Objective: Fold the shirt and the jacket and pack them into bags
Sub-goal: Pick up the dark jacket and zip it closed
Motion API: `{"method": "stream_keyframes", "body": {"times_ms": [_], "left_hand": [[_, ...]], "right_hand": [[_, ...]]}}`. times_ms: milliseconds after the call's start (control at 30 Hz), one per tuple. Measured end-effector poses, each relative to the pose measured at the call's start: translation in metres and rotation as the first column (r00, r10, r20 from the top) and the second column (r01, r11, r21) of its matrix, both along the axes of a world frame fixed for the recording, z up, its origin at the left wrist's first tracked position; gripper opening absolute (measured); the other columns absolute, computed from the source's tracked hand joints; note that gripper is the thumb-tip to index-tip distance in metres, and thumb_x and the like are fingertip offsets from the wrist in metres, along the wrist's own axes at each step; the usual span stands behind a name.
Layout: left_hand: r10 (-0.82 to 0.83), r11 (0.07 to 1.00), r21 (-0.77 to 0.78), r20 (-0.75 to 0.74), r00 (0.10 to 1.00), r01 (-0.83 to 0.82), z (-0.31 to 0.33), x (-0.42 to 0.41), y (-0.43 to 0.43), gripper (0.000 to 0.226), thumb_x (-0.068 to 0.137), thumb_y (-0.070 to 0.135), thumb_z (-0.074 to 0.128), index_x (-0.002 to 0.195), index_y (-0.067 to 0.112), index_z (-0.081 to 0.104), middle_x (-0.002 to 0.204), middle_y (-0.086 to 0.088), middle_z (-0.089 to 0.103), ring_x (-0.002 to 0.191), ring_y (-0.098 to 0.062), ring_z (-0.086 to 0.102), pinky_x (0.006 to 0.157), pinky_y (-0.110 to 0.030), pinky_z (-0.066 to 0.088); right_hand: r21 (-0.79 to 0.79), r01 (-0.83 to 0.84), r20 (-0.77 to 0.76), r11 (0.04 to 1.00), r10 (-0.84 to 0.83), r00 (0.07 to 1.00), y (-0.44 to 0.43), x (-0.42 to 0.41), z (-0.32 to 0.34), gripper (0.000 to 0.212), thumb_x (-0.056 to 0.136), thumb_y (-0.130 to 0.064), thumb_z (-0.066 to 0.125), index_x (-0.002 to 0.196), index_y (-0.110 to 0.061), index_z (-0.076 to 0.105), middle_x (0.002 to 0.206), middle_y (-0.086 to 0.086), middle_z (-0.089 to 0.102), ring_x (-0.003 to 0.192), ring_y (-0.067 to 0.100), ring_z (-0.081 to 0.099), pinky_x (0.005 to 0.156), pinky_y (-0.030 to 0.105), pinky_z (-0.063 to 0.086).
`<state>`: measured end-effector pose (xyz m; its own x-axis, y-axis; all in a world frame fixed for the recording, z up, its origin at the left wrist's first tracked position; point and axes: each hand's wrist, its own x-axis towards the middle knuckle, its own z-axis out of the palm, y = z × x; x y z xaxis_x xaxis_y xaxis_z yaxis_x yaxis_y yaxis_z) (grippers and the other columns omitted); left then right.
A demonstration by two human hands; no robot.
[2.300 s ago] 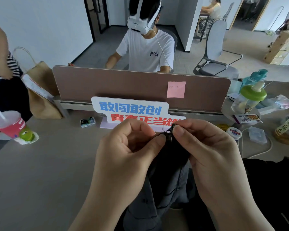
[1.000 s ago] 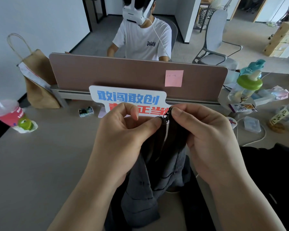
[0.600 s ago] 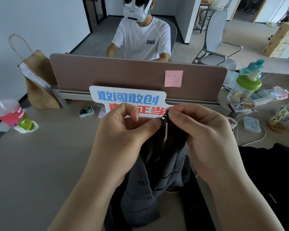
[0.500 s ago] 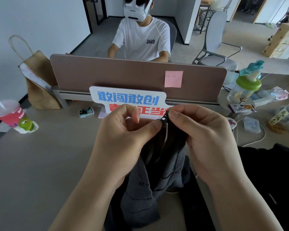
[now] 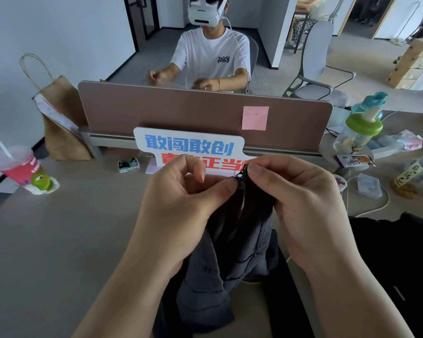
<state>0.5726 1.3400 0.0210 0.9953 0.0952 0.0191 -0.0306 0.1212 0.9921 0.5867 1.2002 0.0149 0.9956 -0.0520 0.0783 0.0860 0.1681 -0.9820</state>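
Little has moved over the last seconds: both hands keep to the same spot just in front of the sign, and a striped-sleeved person far to its left has gone from view.

Head view.
- Sign [image 5: 188, 146]: blue and red lettering, standing on the desk [image 5: 59, 240]; taken as the reference.
- Jacket [image 5: 230, 269]: dark grey, hanging bunched from the hands down to the desk, directly in front of the sign on the wearer's side.
- Zip [image 5: 241, 172]: at the raised end of the jacket, just before the sign's lower right corner; too small to tell whether its halves are joined.
- Left hand [image 5: 181, 198]: thumb and forefinger pinch the jacket edge left of the zip; the other fingers are curled.
- Right hand [image 5: 300, 196]: thumb and forefinger pinch the zip's right side, close against the left thumb.
- Dark cloth [image 5: 401, 259]: well right of the sign, beside the jacket; shirt or bag, cannot tell.
- Paper bag [image 5: 61, 125]: upright, well left of the sign.

Handling note (judgement): the step looks to be closing the zip before folding. Hold both edges level, seat one side fully before pulling, keep the cloth below taut, and avoid trapping fabric in the teeth.
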Motion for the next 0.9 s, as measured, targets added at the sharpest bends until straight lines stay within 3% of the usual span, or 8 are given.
{"method": "stream_keyframes", "body": {"times_ms": [267, 467, 567, 900], "left_hand": [[-0.004, 1.0, 0.016, -0.002, 1.0, 0.004, 0.0004, -0.0047, 0.0003, 0.041, 0.076, -0.006, 0.069, 0.066, 0.014, 0.035, 0.072, -0.009, 0.076, 0.07, -0.02, 0.073, 0.065, -0.027, 0.056], [0.0, 1.0, 0.01, -0.004, 1.0, 0.0, -0.0014, -0.0063, 0.0006, 0.041, 0.076, -0.005, 0.07, 0.066, 0.015, 0.035, 0.072, -0.009, 0.075, 0.069, -0.02, 0.073, 0.067, -0.033, 0.051], [0.001, 1.0, 0.005, -0.005, 1.0, -0.001, -0.0021, -0.0062, 0.0011, 0.041, 0.076, -0.006, 0.069, 0.065, 0.015, 0.036, 0.073, -0.01, 0.075, 0.068, -0.02, 0.073, 0.067, -0.033, 0.05], [0.013, 1.0, -0.015, 0.0, 1.0, -0.013, -0.002, -0.0039, 0.0031, 0.044, 0.076, -0.008, 0.068, 0.066, 0.014, 0.032, 0.073, -0.013, 0.075, 0.066, -0.021, 0.072, 0.068, -0.034, 0.056]], "right_hand": [[0.013, -0.002, 0.005, 1.0, 0.002, 1.0, 0.0001, -0.0044, 0.0019, 0.008, 0.064, -0.014, 0.079, 0.072, -0.016, 0.077, 0.073, 0.005, 0.074, 0.074, 0.017, 0.069, 0.079, 0.035, 0.056], [0.002, 0.017, 0.001, 1.0, -0.017, 1.0, 0.0008, -0.005, 0.0005, 0.006, 0.066, -0.016, 0.077, 0.071, -0.018, 0.077, 0.074, 0.005, 0.074, 0.075, 0.017, 0.069, 0.08, 0.036, 0.056], [0.018, -0.001, 0.006, 1.0, 0.001, 1.0, 0.0017, -0.0062, 0.0023, 0.011, 0.061, -0.021, 0.077, 0.07, -0.017, 0.077, 0.072, 0.004, 0.074, 0.072, 0.014, 0.068, 0.074, 0.031, 0.054], [-0.066, -0.062, -0.048, 0.996, 0.059, 0.997, 0.0015, -0.0001, 0.0019, 0.01, 0.078, -0.007, 0.073, 0.074, -0.014, 0.077, 0.075, 0.006, 0.075, 0.076, 0.019, 0.069, 0.079, 0.036, 0.054]]}}
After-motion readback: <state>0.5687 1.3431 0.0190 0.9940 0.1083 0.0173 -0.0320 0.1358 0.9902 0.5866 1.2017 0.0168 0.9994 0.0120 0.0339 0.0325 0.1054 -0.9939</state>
